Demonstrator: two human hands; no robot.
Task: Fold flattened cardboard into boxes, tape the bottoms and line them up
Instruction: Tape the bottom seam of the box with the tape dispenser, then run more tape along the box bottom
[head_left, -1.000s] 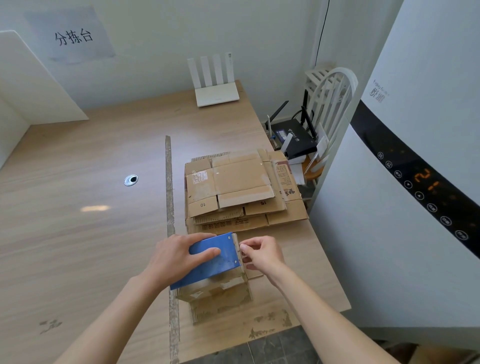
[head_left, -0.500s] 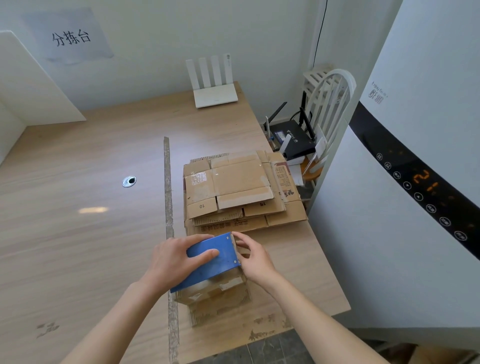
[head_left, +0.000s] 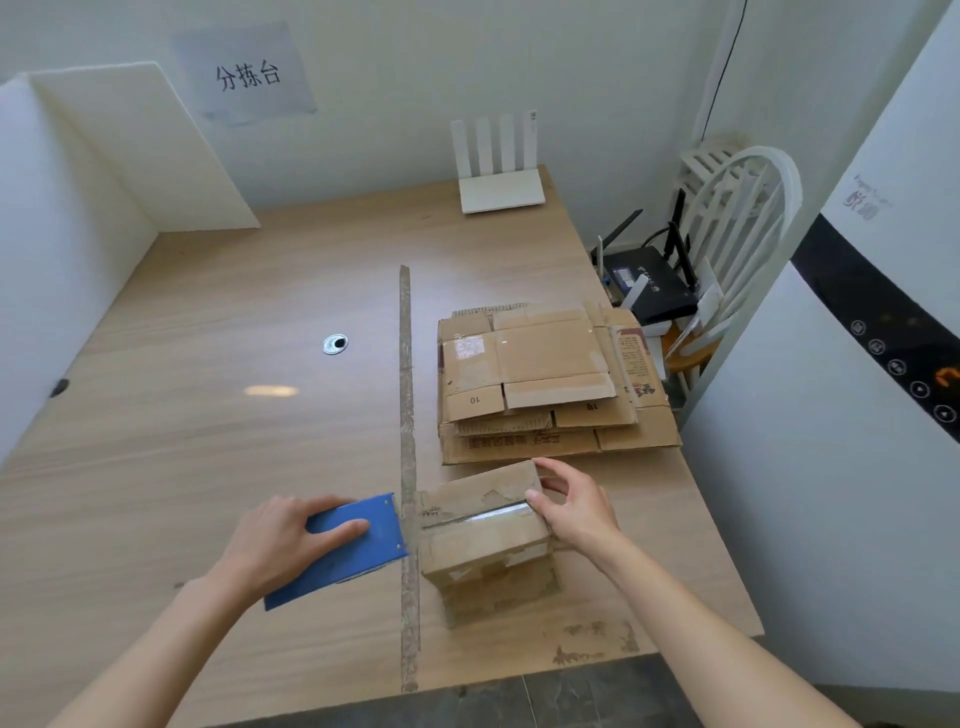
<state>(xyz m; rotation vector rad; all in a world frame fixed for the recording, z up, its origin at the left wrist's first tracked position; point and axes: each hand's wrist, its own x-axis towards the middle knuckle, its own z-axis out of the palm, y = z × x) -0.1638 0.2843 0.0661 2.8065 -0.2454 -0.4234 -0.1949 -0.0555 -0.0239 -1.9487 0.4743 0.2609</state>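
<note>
Near the table's (head_left: 208, 322) front edge, the left hand (head_left: 270, 540) has its grip on a blue tape dispenser (head_left: 358, 551), fingers curled over its top. Just right of it, the right hand (head_left: 576, 509) grips the far right corner of a folded cardboard box (head_left: 483, 535) with clear tape across its upturned face. Flattened cardboard (head_left: 545, 379) is stacked by the right edge

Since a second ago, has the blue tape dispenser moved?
Yes. The blue tape dispenser has slid left off the box, across the strip on the table, with the left hand on it.
</note>
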